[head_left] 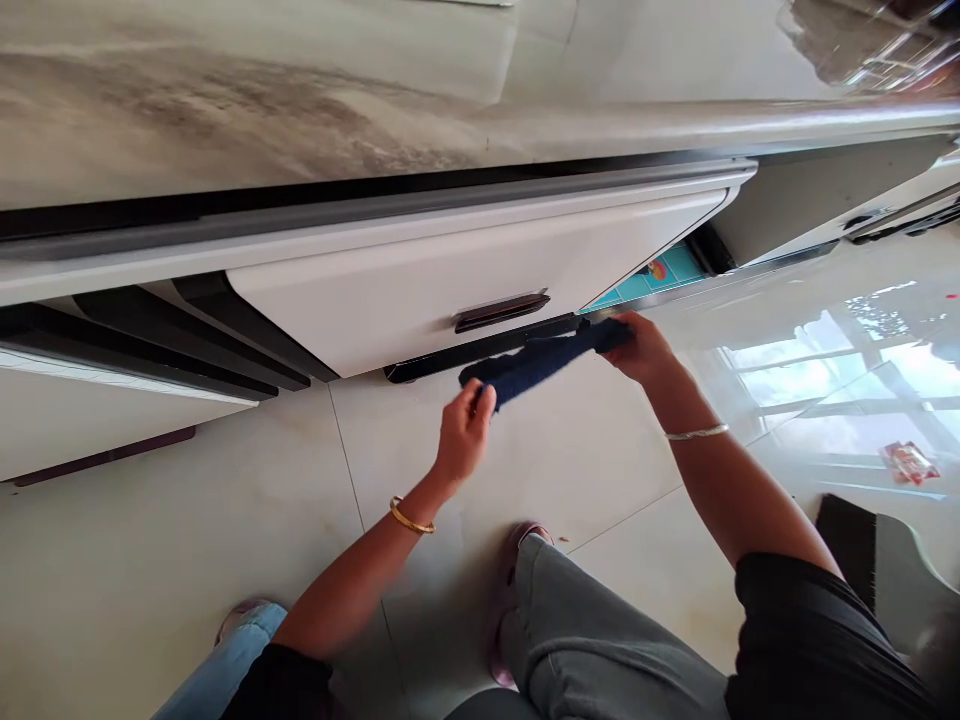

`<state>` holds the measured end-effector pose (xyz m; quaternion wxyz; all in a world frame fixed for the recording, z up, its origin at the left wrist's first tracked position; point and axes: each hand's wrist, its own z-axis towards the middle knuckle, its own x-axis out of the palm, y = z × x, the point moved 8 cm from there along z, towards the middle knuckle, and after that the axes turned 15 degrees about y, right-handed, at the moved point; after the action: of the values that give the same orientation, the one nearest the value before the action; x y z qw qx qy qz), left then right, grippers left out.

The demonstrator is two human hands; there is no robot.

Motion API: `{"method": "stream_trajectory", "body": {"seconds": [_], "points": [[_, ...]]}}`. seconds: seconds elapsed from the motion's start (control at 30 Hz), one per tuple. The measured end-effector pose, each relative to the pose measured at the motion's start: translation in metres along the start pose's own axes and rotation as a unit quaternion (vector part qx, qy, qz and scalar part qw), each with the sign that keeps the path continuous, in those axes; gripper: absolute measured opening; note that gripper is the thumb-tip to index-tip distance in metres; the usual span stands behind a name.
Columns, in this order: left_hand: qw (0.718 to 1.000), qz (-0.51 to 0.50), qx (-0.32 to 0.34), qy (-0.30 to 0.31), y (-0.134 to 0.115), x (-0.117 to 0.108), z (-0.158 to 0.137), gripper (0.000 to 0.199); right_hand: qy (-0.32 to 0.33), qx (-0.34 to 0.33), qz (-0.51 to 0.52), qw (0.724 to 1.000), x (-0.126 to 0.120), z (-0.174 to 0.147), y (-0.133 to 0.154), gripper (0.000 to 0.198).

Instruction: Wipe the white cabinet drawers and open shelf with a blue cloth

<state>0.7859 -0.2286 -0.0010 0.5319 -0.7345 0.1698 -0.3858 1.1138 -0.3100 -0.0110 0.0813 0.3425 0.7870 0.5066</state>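
Note:
A dark navy cloth is stretched out, folded or bunched into a strip, between my two hands. My left hand pinches its near left end between thumb and fingers. At the other end, my right hand grips the cloth with fingers curled round it. The strip hangs in the air in front of a white cabinet front with a dark handle, above the floor. It slants upward toward the right. Part of the cloth is hidden behind my fingers.
Above the cabinet runs a glossy marbled countertop. A recess with blue tiles lies right of the cabinet front. Shiny floor tiles spread below, with a small wrapper at right. My shoe stands close by.

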Motion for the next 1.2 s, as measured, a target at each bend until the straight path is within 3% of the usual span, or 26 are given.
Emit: {"method": "stream_trajectory", "body": {"seconds": [0.07,0.23,0.33,0.43,0.6,0.77,0.9,1.0,1.1,1.2], "points": [[0.998,0.058,0.015,0.013,0.011,0.002,-0.013,0.036,-0.001,-0.020,-0.016,1.000,-0.010,-0.010,0.000,0.019],[0.988,0.074,0.096,-0.098,0.006,-0.017,-0.016,0.010,0.074,-0.090,-0.137,0.984,0.001,-0.021,0.007,0.031],[0.991,0.039,0.069,-0.111,0.006,-0.029,-0.006,0.005,0.053,-0.121,-0.206,0.970,0.010,-0.019,0.009,0.036],[0.986,0.001,0.061,-0.157,0.003,-0.048,-0.006,0.003,0.064,-0.160,-0.275,0.946,0.028,-0.018,0.012,0.026],[0.959,0.002,0.150,-0.239,-0.017,-0.064,-0.014,0.008,0.110,-0.168,-0.363,0.910,0.050,-0.026,0.014,0.013],[0.903,0.176,0.287,-0.268,-0.041,-0.052,-0.025,0.017,0.149,-0.156,-0.277,0.936,0.066,-0.039,0.008,0.037],[0.844,0.303,0.336,-0.288,-0.047,-0.047,-0.029,0.040,0.128,-0.219,-0.222,0.942,0.082,-0.056,0.012,0.042],[0.794,0.369,0.396,-0.277,-0.046,-0.047,-0.035,0.039,0.078,-0.279,-0.267,0.919,0.088,-0.070,0.013,0.030],[0.752,0.430,0.424,-0.264,-0.042,-0.048,-0.037,0.034,0.047,-0.348,-0.326,0.878,0.096,-0.083,0.018,0.020],[0.777,0.448,0.362,-0.253,-0.049,-0.047,-0.018,0.040,0.006,-0.404,-0.380,0.832,0.108,-0.086,0.030,0.032]]}}
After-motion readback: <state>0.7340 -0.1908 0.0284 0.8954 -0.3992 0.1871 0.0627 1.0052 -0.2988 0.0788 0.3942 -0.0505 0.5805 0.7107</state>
